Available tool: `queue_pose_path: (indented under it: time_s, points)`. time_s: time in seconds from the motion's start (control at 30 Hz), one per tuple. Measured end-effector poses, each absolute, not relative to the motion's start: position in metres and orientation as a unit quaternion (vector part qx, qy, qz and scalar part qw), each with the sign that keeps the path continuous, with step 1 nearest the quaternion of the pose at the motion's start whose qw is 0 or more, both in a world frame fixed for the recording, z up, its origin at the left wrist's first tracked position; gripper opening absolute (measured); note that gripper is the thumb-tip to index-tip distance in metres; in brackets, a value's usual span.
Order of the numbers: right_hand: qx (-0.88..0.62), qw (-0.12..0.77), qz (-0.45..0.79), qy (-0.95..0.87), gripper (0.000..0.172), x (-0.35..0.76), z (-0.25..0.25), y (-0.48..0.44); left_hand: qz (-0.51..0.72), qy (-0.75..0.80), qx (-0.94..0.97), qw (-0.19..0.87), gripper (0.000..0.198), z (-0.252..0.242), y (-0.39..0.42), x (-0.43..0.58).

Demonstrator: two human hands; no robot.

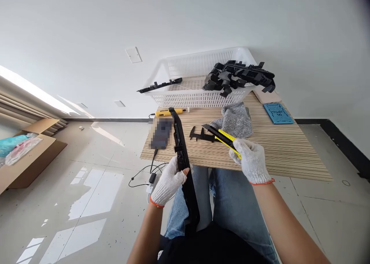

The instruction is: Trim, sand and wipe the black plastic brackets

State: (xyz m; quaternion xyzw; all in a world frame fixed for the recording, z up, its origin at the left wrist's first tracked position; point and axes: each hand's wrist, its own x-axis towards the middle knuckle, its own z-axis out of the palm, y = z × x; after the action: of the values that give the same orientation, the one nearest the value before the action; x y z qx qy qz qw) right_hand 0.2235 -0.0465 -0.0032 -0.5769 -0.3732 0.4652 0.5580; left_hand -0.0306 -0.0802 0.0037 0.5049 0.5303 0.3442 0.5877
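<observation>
My left hand (169,181), in a white knit glove, is closed around a long black plastic part (182,156) that runs from my lap up over the front edge of the striped wooden table (289,148). My right hand (251,160), also gloved, grips a yellow and black utility knife (221,136) pointing left above the table. A black caliper (200,135) lies on the table just beyond the knife tip, next to a grey cloth (235,119).
A white plastic basket (196,98) at the table's far side holds a pile of black plastic parts (239,77); one long part (158,85) sticks out on the left. A yellow tool (169,111), a dark device with cable (160,137), a blue mat (277,113). Cardboard box (26,156) on the floor at left.
</observation>
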Motion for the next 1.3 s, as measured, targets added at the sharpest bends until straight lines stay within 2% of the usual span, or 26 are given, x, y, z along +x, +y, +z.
queue_pose_path:
  time_s: [0.23, 0.43, 0.53, 0.63, 0.93, 1.13, 1.3]
  points:
    - [-0.586, 0.550, 0.471, -0.365, 0.039, 0.222, 0.000, -0.046, 0.293, 0.520, 0.531, 0.601, 0.029, 0.036, -0.069, -0.028]
    - [-0.577, 0.545, 0.484, -0.369, 0.034, 0.223, -0.005, -0.044, 0.314, 0.525, 0.534, 0.584, 0.019, 0.029, -0.070, -0.023]
    - [-0.577, 0.544, 0.488, -0.365, 0.036, 0.222, -0.006, -0.043, 0.364, 0.519, 0.504, 0.587, 0.034, 0.020, -0.069, -0.027]
    - [-0.575, 0.542, 0.484, -0.377, 0.038, 0.223, -0.008, -0.044, 0.400, 0.480, 0.450, 0.638, 0.051, 0.013, -0.066, -0.030]
    - [-0.574, 0.530, 0.496, -0.378, 0.037, 0.223, -0.010, -0.045, 0.482, 0.432, 0.332, 0.686, 0.068, 0.003, -0.055, -0.015]
    - [-0.585, 0.517, 0.497, -0.379, 0.037, 0.223, -0.007, -0.044, 0.534, 0.373, 0.287, 0.702, 0.069, 0.013, -0.045, -0.004]
    - [-0.581, 0.517, 0.494, -0.388, 0.036, 0.223, -0.006, -0.045, 0.485, 0.385, 0.316, 0.719, 0.059, 0.021, -0.025, -0.020]
